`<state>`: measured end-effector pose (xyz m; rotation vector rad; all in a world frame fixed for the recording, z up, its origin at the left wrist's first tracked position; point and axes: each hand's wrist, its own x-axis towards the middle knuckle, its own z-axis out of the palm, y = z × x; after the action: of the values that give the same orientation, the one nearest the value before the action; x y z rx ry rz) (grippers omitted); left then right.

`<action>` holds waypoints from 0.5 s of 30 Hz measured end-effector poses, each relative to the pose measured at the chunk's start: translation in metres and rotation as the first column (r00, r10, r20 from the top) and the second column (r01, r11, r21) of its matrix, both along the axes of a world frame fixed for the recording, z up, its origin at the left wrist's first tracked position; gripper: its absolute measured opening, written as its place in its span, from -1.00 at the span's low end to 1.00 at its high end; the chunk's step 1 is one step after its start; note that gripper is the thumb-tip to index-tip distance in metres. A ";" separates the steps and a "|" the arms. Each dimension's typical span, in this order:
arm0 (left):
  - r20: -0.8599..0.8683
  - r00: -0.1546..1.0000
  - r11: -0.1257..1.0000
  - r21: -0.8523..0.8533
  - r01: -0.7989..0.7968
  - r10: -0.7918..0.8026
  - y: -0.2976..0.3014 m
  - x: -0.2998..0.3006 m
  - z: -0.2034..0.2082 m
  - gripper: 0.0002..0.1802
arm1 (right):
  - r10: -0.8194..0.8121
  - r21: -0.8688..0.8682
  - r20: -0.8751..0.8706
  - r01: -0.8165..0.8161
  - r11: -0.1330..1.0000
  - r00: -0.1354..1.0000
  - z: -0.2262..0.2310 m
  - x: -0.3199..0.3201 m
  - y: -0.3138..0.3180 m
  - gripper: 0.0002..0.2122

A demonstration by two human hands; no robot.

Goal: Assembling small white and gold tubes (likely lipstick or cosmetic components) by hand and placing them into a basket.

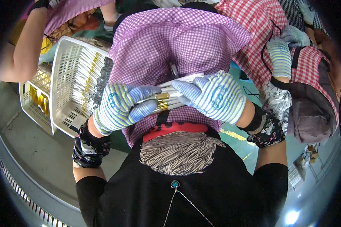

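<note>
- Left hand [119,104], striped glove: fingers are grasping the left part of a bundle of slender white sticks [173,102] with gold bands.
- Right hand [218,94], matching glove: fingers are grasping the right part; their undersides are hiding from view.
- Bundle: lying crosswise between both hands, over a purple checked apron [144,45]. Judged light, stiff and smooth, probably tending to roll or slide apart; best held around both end portions, with even, modest pressure.
- Farther left: white basket [64,56], holding similar sticks.
- Far right: co-worker's gloved hand [279,55], showing against red checked cloth [250,22].
</note>
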<state>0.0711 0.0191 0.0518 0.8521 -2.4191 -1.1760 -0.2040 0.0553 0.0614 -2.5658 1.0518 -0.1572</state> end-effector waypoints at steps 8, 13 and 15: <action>0.020 0.993 0.984 -0.128 0.120 -0.119 0.002 -0.010 -0.001 -0.66 | 0.013 0.299 0.067 -0.033 0.954 0.998 -0.007 0.009 -0.001 -0.67; 0.163 0.966 0.970 -0.110 0.218 -0.199 0.010 -0.004 -0.003 -0.67 | -0.127 0.524 0.319 -0.064 0.849 0.939 -0.036 0.012 0.015 -0.68; 0.145 0.977 0.977 -0.116 0.176 -0.159 0.013 -0.004 -0.003 -0.63 | -0.137 0.549 0.386 -0.108 0.829 0.912 -0.037 0.009 0.014 -0.70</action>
<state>0.0672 0.0318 0.0485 0.7214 -2.6903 -1.0347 -0.1946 0.0689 0.0246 -1.8766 0.8007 -0.3237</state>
